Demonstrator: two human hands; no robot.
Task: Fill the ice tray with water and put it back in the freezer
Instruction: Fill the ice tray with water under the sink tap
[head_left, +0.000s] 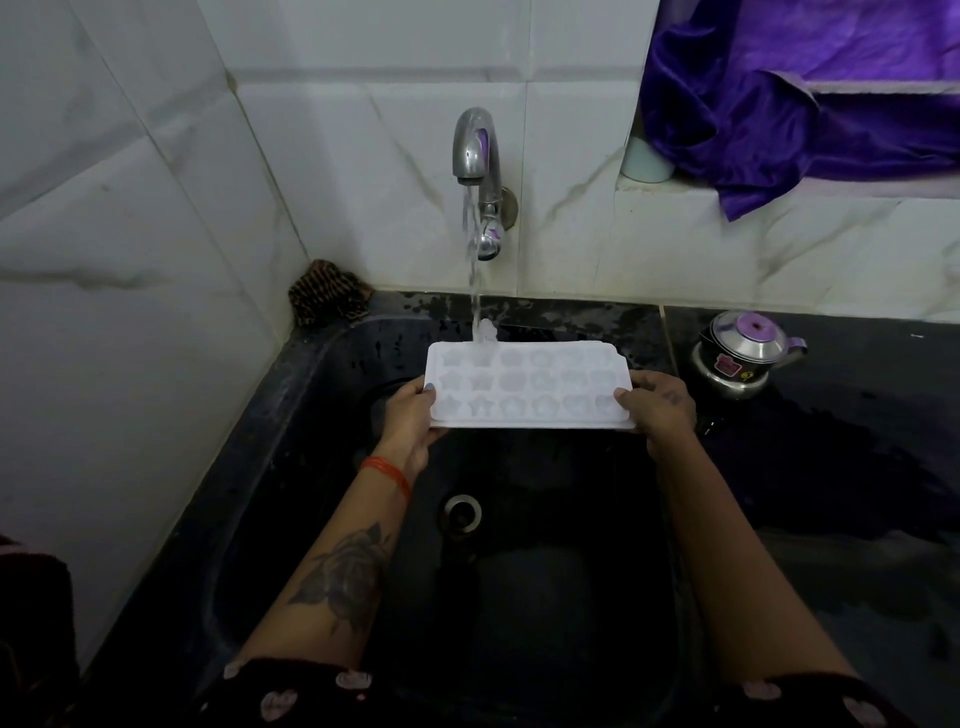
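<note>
A white ice tray (527, 387) with star and flower shaped cells is held level over the black sink (291, 415). My left hand (410, 415) grips its left end and my right hand (657, 408) grips its right end. A steel tap (475, 150) on the tiled wall runs, and its stream of water (474, 280) lands on the tray's far edge, left of the middle, where it splashes.
The sink's drain (462, 513) lies below the tray. A small steel kettle with a purple lid (743, 353) stands on the wet black counter to the right. A brown scrubber (327, 293) sits in the back left corner. Purple cloth (800, 104) hangs from a ledge at upper right.
</note>
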